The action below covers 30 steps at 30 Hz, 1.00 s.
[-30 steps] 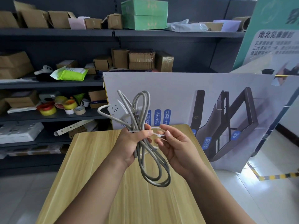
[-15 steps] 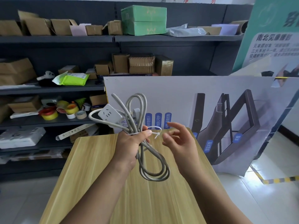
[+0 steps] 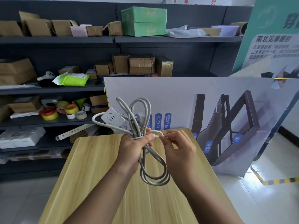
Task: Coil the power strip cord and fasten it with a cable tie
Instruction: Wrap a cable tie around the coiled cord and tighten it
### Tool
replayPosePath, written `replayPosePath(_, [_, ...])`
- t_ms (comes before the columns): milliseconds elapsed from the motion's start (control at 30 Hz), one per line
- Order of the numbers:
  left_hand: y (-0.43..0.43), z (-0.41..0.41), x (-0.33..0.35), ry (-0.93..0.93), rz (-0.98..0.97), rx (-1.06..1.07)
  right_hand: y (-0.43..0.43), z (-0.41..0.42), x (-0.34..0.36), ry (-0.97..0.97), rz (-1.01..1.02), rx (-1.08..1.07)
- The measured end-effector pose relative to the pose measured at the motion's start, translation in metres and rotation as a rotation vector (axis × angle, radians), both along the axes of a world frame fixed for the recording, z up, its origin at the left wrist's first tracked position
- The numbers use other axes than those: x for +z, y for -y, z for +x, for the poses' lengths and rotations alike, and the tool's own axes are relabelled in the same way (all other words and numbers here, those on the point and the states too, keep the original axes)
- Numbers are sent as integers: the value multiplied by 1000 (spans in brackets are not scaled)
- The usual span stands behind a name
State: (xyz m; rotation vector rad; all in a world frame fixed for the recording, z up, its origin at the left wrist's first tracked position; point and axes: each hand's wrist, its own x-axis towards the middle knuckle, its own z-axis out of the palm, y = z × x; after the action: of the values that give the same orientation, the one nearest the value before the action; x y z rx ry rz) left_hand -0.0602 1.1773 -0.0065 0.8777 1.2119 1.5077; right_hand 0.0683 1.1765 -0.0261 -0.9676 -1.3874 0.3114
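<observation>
My left hand (image 3: 132, 147) grips the middle of the coiled grey cord (image 3: 153, 172), held above the wooden table (image 3: 100, 167). Loops of cord stick up above the fist and hang below it. The white power strip (image 3: 112, 118) juts out to the upper left of the bundle. A white cable tie (image 3: 156, 133) wraps round the cord at my left thumb and forms a small loop to the right. My right hand (image 3: 178, 147) pinches the tie's end between thumb and forefinger.
Dark shelves (image 3: 56, 89) with cardboard boxes, tape rolls (image 3: 48, 113) and a green box (image 3: 144, 21) fill the back and left. A large printed board (image 3: 210, 113) leans behind the table's far edge. White tiled floor lies on both sides.
My right hand let go of the tie half a second ago with fingers spread, then closed on its end again. The coil and power strip shifted slightly left and up.
</observation>
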Motion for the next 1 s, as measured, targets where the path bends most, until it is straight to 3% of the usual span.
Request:
replayPosePath(200, [-3,-13,2,139,-58,25,0,21,15,-338,-157,86])
replayPosePath(367, [-3,-12,8,85,16,-43,-4,22,22,-616,-222,214])
replayPosePath(433, [-3,-10,11,31,59,-23,-4,15,22,-590,-263,285])
replayPosePath(533, [-2,-7,13,-47,110,-3,-6,6,21,-398,-277,289])
replayPosePath(700, [0,-2,13,93,84,-113,-16,3,18,-252,-360,254])
replayPosePath(767, [0,-4,14,94,87,-167,-15,4,17,-341,-379,318])
replayPosePath(867, [1,-7,16,1,133,-230,-15,5,21,-622,-502,531])
replayPosePath(1000, [-1,-7,13,1,153,-255,-17,1,18,-556,-605,623])
